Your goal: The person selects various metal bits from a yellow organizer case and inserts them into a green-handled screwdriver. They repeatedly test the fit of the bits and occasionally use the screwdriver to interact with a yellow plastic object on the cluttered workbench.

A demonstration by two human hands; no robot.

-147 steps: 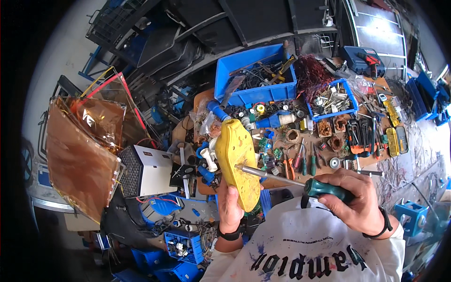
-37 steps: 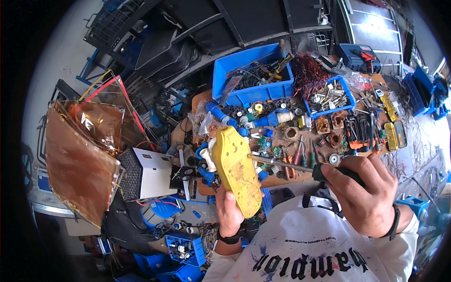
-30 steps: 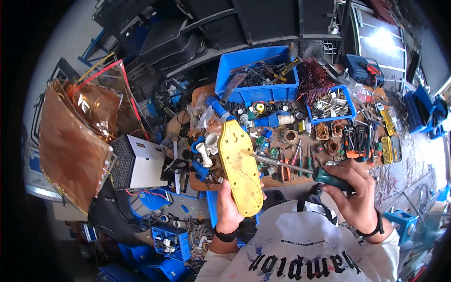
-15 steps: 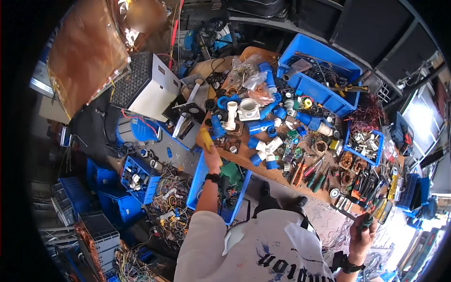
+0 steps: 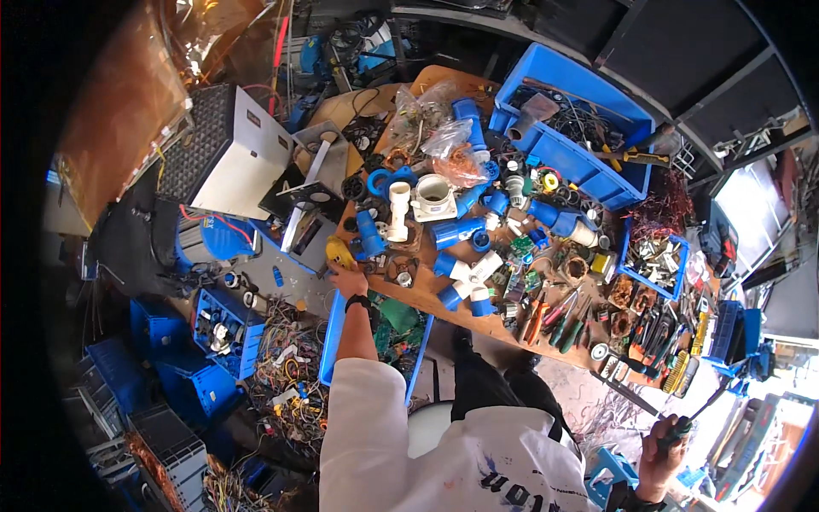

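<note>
Yellow casing is held in the left grip near the surface edge. Right grip is wrapped around a green-handled screwdriver

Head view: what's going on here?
A person's left hand holds a yellow part by the left end of a cluttered wooden bench; whether the part rests on anything is unclear. The right hand holds a green-handled screwdriver off to the right, away from the yellow part. Blue and white pipe fittings lie on the bench.
</note>
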